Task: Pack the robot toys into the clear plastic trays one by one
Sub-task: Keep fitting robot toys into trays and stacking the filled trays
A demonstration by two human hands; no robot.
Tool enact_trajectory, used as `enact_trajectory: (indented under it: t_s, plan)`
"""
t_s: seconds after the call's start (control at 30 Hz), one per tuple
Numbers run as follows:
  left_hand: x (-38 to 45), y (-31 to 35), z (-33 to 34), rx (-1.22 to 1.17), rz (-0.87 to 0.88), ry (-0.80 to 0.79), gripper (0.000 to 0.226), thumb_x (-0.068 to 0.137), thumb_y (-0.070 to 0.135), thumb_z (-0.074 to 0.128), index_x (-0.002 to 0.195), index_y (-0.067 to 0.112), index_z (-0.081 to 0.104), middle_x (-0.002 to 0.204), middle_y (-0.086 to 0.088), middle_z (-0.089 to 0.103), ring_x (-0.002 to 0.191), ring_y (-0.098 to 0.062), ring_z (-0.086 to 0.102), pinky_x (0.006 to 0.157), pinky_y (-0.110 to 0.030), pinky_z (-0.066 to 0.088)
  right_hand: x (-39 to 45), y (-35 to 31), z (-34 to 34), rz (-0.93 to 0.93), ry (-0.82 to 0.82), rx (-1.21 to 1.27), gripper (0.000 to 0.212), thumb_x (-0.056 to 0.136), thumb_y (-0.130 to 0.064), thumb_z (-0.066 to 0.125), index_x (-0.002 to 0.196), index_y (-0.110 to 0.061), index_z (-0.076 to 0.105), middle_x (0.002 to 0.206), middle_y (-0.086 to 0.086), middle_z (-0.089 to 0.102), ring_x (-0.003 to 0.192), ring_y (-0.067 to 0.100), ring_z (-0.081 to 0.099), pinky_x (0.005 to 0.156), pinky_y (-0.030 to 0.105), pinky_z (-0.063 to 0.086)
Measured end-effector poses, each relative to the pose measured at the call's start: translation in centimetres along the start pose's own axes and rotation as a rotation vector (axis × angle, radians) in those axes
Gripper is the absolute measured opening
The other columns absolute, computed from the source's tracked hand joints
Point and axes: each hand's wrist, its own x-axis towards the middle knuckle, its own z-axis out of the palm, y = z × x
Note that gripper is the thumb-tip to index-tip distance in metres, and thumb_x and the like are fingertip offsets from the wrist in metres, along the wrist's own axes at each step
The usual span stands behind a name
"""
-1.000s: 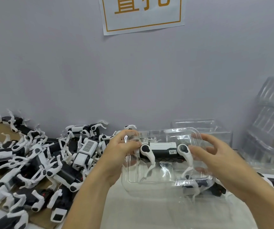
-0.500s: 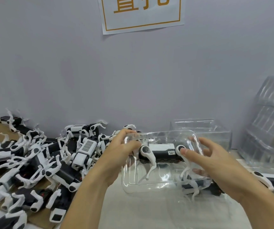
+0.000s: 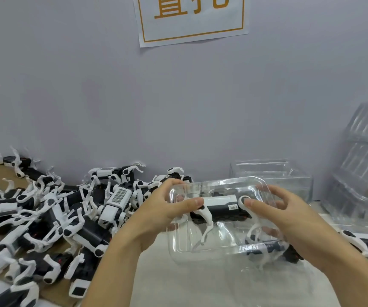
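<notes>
Head view, centre frame: the left hand [image 3: 156, 214] grips the tray [image 3: 220, 247] rim and pinches the toy [image 3: 219, 206] inside it, while the right hand [image 3: 289, 220] presses the toy with its thumb, fingers behind the tray. Pressing unevenly could, I judge, snag a leg outside its moulded recess or buckle the thin tray.

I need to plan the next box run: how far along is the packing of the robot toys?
Done: nothing visibly finished. In hand: both the left hand and right hand hold one clear tray and press a robot toy into it. Left: a large heap of loose toys on the left, with empty trays stacked on the right.
</notes>
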Motion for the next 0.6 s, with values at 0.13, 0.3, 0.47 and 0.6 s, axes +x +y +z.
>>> enact_trajectory:
  t_s: [0.13,0.3,0.47,0.6]
  plan:
    - [0.0,-0.5,-0.7,0.06,0.02,-0.016,0.061,0.053,0.06,0.085,0.107,0.044,0.063,0.114,0.004,0.067,0.092,-0.013,0.069,0.085,-0.044,0.059,0.1,0.0,0.5,-0.039,0.014,0.046,0.081,0.05,-0.064,0.08,0.125,-0.047,0.053,0.119,-0.003,0.064,0.105,0.014,0.066,0.09,0.042,0.056]
    - [-0.1,-1.9,-1.6,0.256,0.043,-0.081,0.06,0.061,0.065,0.079,0.114,0.052,0.055,0.119,0.004,0.063,0.104,-0.015,0.068,0.094,-0.035,0.051,0.2,-0.1,1.1,-0.085,0.032,-0.056,0.066,0.051,-0.064,0.077,0.112,-0.056,0.053,0.114,-0.011,0.06,0.097,0.009,0.065,0.065,0.021,0.049]
    - [0.0,-2.0,-0.3,0.41,0.096,-0.15,0.052,0.079,0.044,0.08,0.12,0.055,0.05,0.131,0.02,0.053,0.117,0.004,0.057,0.097,-0.025,0.049,0.4,0.5,1.5,-0.091,0.082,-0.225,0.062,0.068,-0.051,0.083,0.122,-0.051,0.052,0.108,-0.015,0.052,0.088,0.003,0.059,0.045,0.009,0.042]
    - [-0.1,-0.7,2.0,0.558,0.204,-0.206,0.07,0.062,0.049,0.088,0.116,0.055,0.045,0.132,0.028,0.047,0.124,0.009,0.045,0.096,-0.023,0.042,0.7,0.9,1.3,-0.08,0.131,-0.234,0.065,0.07,-0.051,0.082,0.127,-0.05,0.05,0.106,-0.017,0.051,0.083,0.001,0.059,0.047,0.01,0.04]
